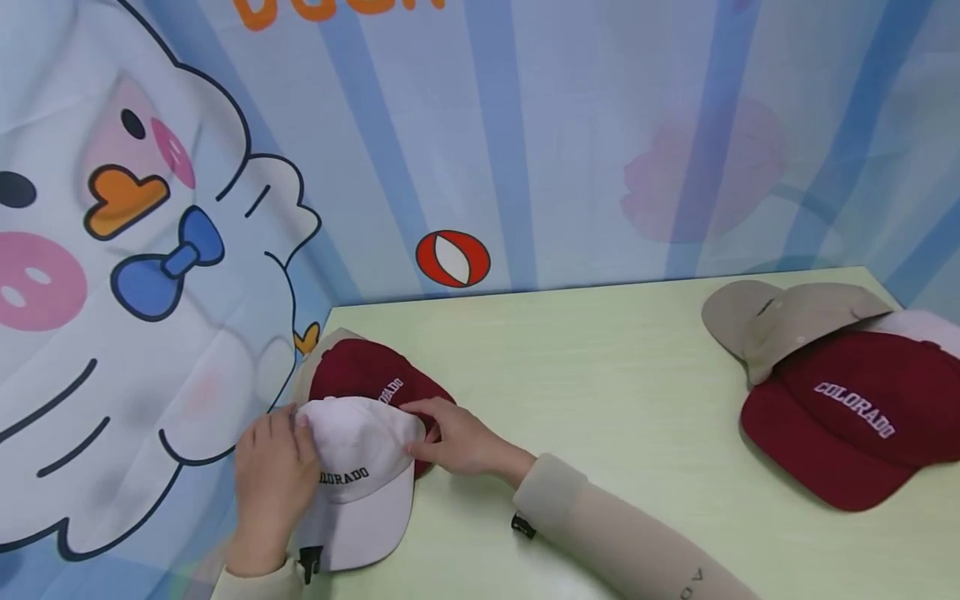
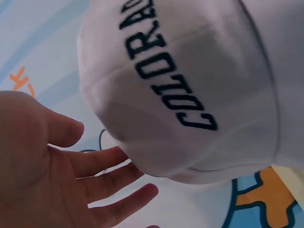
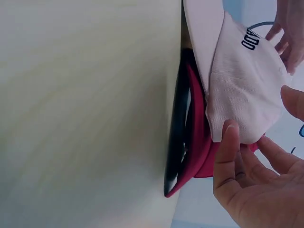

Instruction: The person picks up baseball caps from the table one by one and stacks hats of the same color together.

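Observation:
A white cap (image 1: pixel 360 450) with dark COLORADO lettering lies over a dark red cap (image 1: pixel 360 367), its brim toward me. Beneath the red cap, a beige cap (image 1: pixel 307 367) shows at the edge. My left hand (image 1: pixel 273 471) is at the white cap's left side; in the left wrist view its fingers (image 2: pixel 107 180) extend loosely and the tips reach the crown's edge. On the other side, my right hand (image 1: pixel 457 437) touches the white cap. In the right wrist view its fingers (image 3: pixel 228 156) are bent slightly at the cap's lower edge, with the thumb (image 3: pixel 292 102) apart from them.
At the table's right side lies another group of caps: a beige cap (image 1: pixel 802 321), a dark red cap (image 1: pixel 847 417) and a white one (image 1: pixel 922 329) partly covered. A printed cloth (image 1: pixel 570 150) rises behind the pale table (image 1: pixel 585 367) and along its left side.

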The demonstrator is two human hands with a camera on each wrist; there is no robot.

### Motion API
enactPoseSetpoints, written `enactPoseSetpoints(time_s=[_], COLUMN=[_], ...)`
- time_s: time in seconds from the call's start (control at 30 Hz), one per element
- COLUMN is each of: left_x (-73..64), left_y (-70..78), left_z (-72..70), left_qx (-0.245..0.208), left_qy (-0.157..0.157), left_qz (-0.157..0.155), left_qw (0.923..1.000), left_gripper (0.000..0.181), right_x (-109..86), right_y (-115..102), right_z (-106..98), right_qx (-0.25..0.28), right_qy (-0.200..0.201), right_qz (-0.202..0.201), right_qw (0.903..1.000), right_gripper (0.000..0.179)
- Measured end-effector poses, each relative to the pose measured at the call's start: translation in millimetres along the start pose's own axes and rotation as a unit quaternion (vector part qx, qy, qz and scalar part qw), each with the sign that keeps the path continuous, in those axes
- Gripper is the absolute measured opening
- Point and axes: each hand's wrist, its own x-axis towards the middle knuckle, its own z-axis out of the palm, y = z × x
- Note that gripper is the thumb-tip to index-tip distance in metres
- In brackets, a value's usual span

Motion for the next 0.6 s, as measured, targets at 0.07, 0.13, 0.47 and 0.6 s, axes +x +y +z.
enactPoseSetpoints(time_s=[0.07, 0.13, 0.47, 0.6], left_x=[0.4, 0.6, -0.6, 0.8], left_y=[-5.0, -8.2, -9.9, -6.1], left_z=[1.8, 3.8, 8.1, 4.7], left_qx=[0.000, -0.005, -0.028, -0.037], left_qy=[-0.014, -0.028, -0.050, -0.060], left_qz=[-0.007, -0.017, -0.009, -0.007], left_qw=[0.9999, 0.9995, 0.9983, 0.9975], left_gripper=[0.041, 0.041, 0.029, 0.027], right_x=[1.3, 2.2, 1.7, 0.6], right_y=[0.2, 0.8, -0.8, -1.7], right_z=[1.9, 3.9, 11.3, 10.4], right_qx=[0.001, 0.001, -0.019, -0.003], right_qy=[0.002, 0.006, 0.021, 0.024], right_qz=[0.000, -0.001, -0.003, 0.006], right_qw=[1.0000, 1.0000, 0.9996, 0.9997], right_gripper=[0.057, 0.055, 0.026, 0.018])
